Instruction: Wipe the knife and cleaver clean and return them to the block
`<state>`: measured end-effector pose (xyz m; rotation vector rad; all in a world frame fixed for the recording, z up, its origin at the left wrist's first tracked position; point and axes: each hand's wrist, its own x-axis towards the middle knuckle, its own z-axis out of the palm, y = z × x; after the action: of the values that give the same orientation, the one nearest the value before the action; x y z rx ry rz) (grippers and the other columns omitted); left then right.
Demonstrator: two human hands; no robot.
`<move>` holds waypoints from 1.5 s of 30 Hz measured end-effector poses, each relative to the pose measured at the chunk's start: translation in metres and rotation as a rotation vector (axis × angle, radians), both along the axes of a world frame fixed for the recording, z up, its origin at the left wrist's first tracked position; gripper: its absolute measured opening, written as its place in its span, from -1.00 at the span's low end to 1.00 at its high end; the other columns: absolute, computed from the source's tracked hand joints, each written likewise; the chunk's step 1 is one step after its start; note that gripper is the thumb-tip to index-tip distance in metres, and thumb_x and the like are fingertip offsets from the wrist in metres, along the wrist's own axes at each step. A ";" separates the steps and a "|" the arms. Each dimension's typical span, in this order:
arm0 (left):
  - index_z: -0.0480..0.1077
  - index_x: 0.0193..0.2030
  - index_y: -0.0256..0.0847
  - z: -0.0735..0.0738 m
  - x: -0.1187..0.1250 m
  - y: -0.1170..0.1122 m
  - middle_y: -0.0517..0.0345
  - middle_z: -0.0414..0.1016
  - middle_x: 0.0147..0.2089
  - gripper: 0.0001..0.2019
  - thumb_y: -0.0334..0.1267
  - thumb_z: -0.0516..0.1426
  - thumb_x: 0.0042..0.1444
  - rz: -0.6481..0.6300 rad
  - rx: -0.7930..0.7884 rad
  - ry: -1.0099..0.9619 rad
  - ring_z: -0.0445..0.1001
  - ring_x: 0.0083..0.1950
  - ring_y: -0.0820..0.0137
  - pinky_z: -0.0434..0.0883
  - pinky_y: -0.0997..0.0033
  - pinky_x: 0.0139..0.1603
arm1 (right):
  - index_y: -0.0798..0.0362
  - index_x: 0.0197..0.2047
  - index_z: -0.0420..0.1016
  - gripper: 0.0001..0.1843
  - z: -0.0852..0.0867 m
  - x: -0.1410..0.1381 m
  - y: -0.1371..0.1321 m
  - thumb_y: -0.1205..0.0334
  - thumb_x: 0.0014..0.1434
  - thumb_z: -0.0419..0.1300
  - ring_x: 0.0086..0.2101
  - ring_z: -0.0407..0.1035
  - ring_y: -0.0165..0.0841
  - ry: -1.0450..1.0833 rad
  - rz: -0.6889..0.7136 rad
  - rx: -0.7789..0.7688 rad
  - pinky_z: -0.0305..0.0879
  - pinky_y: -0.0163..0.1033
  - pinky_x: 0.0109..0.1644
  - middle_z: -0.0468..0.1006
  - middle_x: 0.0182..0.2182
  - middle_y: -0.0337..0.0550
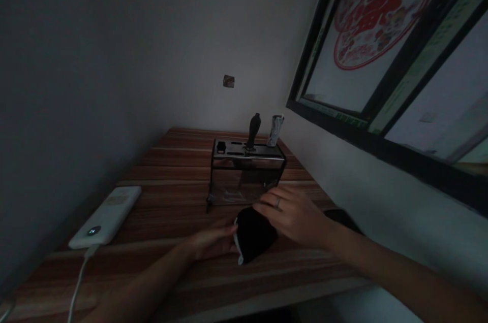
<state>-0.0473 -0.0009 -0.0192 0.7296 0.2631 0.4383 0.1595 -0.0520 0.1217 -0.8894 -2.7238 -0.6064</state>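
Observation:
A folded black cloth-like piece (254, 235) with a pale edge lies over the front of the wooden table, between my hands. My left hand (217, 239) grips its left edge, the thumb on top and the other fingers partly hidden behind it. From the right, my right hand (292, 214), a ring on one finger, is closed over the upper right of the black piece. Its fingertips are hard to make out in the dim light. Just beyond my hands stands a small rack (247, 150) with a metal top and dark frame.
On the rack stand a dark bottle-shaped object (253, 131), a patterned silvery cup (275, 131) and a small black item (221, 147). A white power bank (109, 216) with a cable lies left on the table (171, 186). A dark flat object (343, 219) sits behind my right wrist, beside the wall.

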 end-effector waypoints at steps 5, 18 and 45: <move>0.39 -0.01 -0.24 0.003 0.004 0.000 0.04 0.52 -0.09 -0.60 -0.38 0.23 -0.06 0.112 -0.054 0.175 0.47 -0.05 0.32 0.30 0.34 0.05 | -0.01 -0.04 0.39 -0.76 -0.068 0.018 0.011 0.18 0.25 0.03 -0.17 0.40 -0.31 0.640 -0.384 -0.440 0.30 -0.18 -0.08 0.52 -0.16 -0.13; 0.42 -0.05 -0.21 0.003 0.003 0.017 0.03 0.47 0.02 -0.67 -0.26 0.17 -0.01 0.284 0.673 0.489 0.35 0.10 0.21 0.16 0.22 0.18 | 0.06 -0.40 0.39 -0.75 -0.144 -0.001 0.049 0.11 -0.10 0.30 -0.35 0.37 -0.33 1.166 -0.389 -0.989 0.23 -0.28 -0.25 0.47 -0.45 -0.27; 0.34 -0.37 -0.23 -0.002 0.010 0.012 0.21 0.38 -0.39 -0.77 -0.11 0.20 -0.05 0.529 0.791 0.786 0.34 -0.30 0.38 0.26 0.46 -0.26 | 0.04 -0.40 0.35 -0.81 -0.145 -0.005 0.037 0.16 -0.04 0.26 -0.33 0.32 -0.33 1.221 -0.346 -0.916 0.21 -0.28 -0.23 0.40 -0.43 -0.27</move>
<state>-0.0370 0.0111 -0.0209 1.6135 1.0746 0.7575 0.1541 -0.0147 -0.0232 -1.2879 -1.5869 0.9618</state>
